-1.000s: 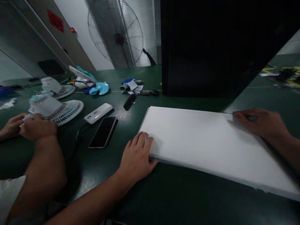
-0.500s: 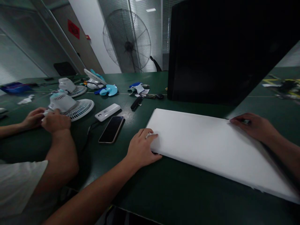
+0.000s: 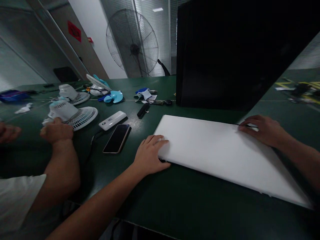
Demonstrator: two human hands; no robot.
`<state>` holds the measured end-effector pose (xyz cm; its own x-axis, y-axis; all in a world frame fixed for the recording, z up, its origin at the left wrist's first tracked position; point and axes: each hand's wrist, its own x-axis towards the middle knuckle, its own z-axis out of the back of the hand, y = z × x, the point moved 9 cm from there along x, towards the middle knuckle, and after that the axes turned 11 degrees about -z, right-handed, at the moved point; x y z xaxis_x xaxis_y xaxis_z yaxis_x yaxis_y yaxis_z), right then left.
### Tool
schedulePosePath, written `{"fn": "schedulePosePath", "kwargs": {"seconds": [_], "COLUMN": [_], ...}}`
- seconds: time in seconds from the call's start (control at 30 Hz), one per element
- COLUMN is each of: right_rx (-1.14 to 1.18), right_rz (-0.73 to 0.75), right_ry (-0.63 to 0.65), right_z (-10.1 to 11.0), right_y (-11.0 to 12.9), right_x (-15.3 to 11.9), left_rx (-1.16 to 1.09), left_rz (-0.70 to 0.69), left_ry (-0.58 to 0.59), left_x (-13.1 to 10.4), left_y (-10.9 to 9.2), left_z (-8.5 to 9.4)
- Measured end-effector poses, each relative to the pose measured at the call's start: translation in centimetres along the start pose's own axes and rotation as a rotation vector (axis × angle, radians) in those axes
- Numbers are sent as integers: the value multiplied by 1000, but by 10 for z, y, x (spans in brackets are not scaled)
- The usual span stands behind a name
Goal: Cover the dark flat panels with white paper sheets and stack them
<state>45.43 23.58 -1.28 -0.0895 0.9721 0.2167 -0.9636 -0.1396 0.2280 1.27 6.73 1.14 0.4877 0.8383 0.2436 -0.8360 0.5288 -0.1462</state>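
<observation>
A white flat rectangular panel (image 3: 212, 146) lies on the green table, its long sides running left to right. My left hand (image 3: 149, 155) grips its left end, fingers on the top face and thumb along the near edge. At the far edge, toward the right, my right hand (image 3: 262, 130) is closed in a pinch, fingertips touching the panel. A thin dark line shows between those fingers; whether it is a separate thing I cannot tell. The panel's right end runs under the shadow of my right forearm.
Behind the panel stands a large black screen (image 3: 235, 56). Left of it lie a phone (image 3: 117, 138), a white power bank (image 3: 112, 120) and a black slim object (image 3: 143, 110). A co-worker's hand (image 3: 57, 130) is beside white fan parts (image 3: 85, 118); blue fan blades (image 3: 114, 96) lie farther back.
My right hand has slid slightly left along the panel's far edge. My left fingers lie flatter on the panel's corner. The co-worker's left hand has moved away leftward from the fan part.
</observation>
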Motion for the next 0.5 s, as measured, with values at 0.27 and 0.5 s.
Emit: {"fn": "schedulePosePath", "kwargs": {"seconds": [0.27,0.5], "right_rx": [-3,18], "right_rz": [108,65], "right_ry": [232,306], "right_z": [-14,-58], "right_y": [110,187], "right_x": [-14,56], "left_rx": [2,-8], "left_rz": [10,71], "left_ry": [-11,-34], "left_x": [-3,-2], "left_y": [-2,1], "left_z": [0,4]}}
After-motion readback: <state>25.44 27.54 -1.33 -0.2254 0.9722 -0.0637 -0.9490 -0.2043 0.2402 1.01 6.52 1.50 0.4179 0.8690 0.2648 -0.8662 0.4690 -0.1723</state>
